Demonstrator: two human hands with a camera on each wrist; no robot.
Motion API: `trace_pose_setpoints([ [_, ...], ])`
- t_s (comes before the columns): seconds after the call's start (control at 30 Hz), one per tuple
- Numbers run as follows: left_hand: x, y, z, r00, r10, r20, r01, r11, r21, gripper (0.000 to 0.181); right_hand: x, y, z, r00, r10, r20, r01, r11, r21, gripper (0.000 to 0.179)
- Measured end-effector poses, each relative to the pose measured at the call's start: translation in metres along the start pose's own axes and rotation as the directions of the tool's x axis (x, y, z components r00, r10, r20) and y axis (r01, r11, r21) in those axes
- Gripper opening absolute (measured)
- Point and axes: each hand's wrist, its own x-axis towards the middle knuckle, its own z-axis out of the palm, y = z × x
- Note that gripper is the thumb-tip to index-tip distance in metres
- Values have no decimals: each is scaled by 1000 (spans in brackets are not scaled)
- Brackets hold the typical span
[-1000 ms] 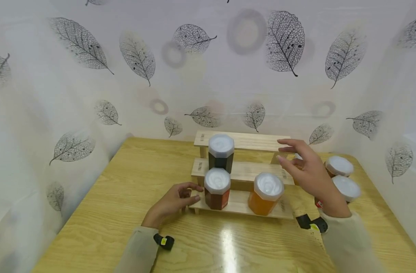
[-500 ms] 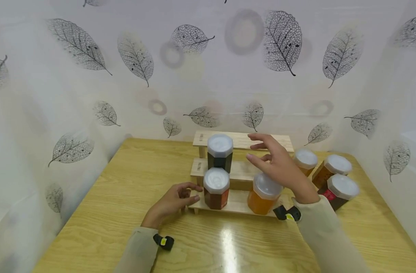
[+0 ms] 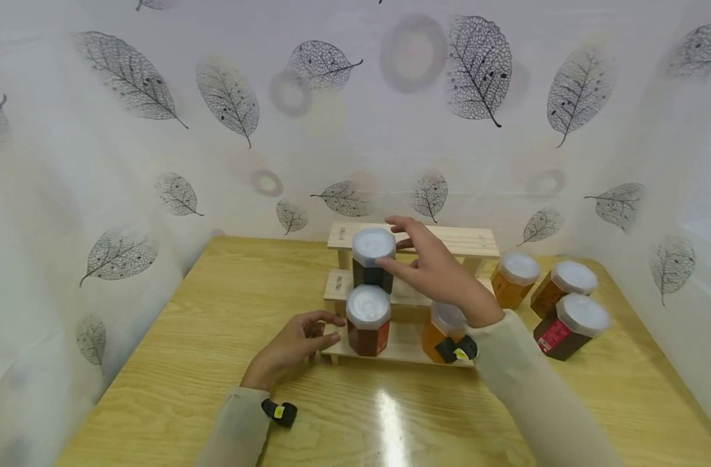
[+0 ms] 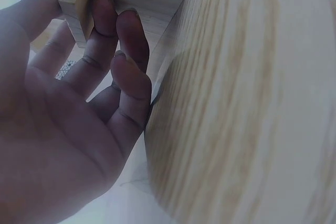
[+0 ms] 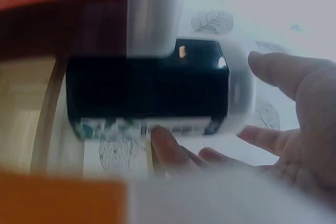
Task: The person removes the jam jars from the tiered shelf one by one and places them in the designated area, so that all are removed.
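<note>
In the head view, a three-tier wooden rack (image 3: 410,344) stands on the table. My left hand (image 3: 291,344) grips the left end of its bottom step; in the left wrist view, curled fingers (image 4: 105,19) lie against the wood. A dark jar with a white lid (image 3: 374,259) stands upright on the middle step. My right hand (image 3: 443,272) reaches around this jar, thumb in front and fingers behind; the right wrist view shows spread fingers beside the dark jar (image 5: 152,87), with no firm grip visible. On the bottom step stand a red-brown jar (image 3: 368,321) and an orange jar (image 3: 437,334), partly covered by the right wrist.
Right of the rack, three more white-lidded jars stand on the table (image 3: 215,311): an amber one (image 3: 512,285), a brown one (image 3: 548,295) and a dark one with a red label (image 3: 556,337). A leaf-patterned curtain (image 3: 344,130) hangs behind and along the sides.
My right hand has moved left across the rack from its right end to the dark jar, uncovering the jars on the right. The left hand has stayed at the rack.
</note>
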Motion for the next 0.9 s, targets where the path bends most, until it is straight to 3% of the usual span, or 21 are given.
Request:
trace_pose_setpoints([
  [0.53, -1, 1, -1, 1000, -16, -10, 16, 1000, 0, 31, 17, -12, 13, 999, -5, 49, 9, 996, -93, 81],
  [0.9, 0, -1, -1, 1000, 8, 9, -8, 1000, -3, 32, 14, -14, 13, 999, -15, -30, 12, 993, -121, 71],
])
